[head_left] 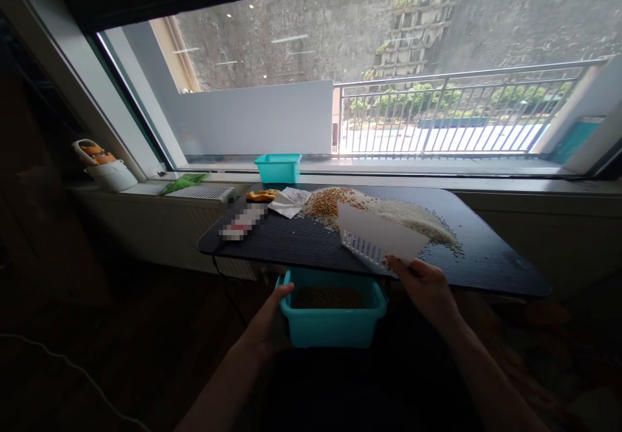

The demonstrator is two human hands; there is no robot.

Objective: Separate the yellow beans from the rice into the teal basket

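Observation:
My left hand (272, 318) grips the left rim of a teal plastic bin (335, 328), held just below the near edge of a black table (486, 257). Brown grains lie in the bin's bottom. My right hand (422, 283) pinches the near corner of a white slotted scoop (379, 234) that rests tilted on the table. Beyond the scoop lies a spread pile of brown grains (330, 202) mixed with white rice (413, 215).
A second teal bin (278, 168) stands on the windowsill. White paper (290, 201), an orange item (261, 195) and a blurred packet (241, 223) lie at the table's left. A white pot (109, 173) sits on the left ledge. A white cable (72, 370) crosses the floor.

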